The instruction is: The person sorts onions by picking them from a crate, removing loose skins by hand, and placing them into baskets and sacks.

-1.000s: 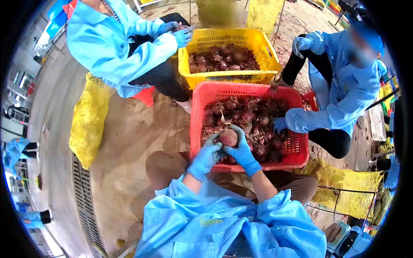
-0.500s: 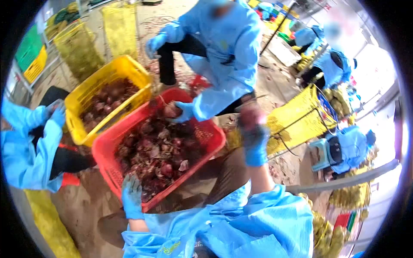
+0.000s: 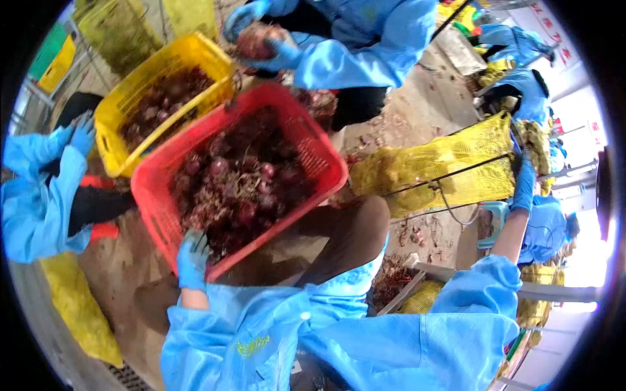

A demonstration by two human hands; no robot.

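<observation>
While my right hand (image 3: 523, 184) reaches out to the far end of the yellow mesh bag (image 3: 460, 155), my left hand (image 3: 192, 260) rests at the near corner of the red crate (image 3: 153, 207). Its fingers are slightly spread against the rim, with nothing visibly pinched. I cannot tell whether the right fingers are spread or closed, or whether they are inside the bag or beside it.

The onions (image 3: 244, 186) lie heaped among dry skins inside the red crate. To make this reach well, I judge I should keep the wrist high, clear the end of the dark bar (image 3: 450, 174) across the bag, and avoid dragging the mesh. The left hand is best kept light, as a brace.

My bent knee (image 3: 365, 225) stands between crate and bag, so a straight path from one to the other looks blocked. A wire loop (image 3: 450, 205) hangs at the bag's near side, and could snag a sleeve. Beyond the red crate, a co-worker holds an onion (image 3: 256, 41); a yellow crate (image 3: 109, 146) stands just beside mine.
</observation>
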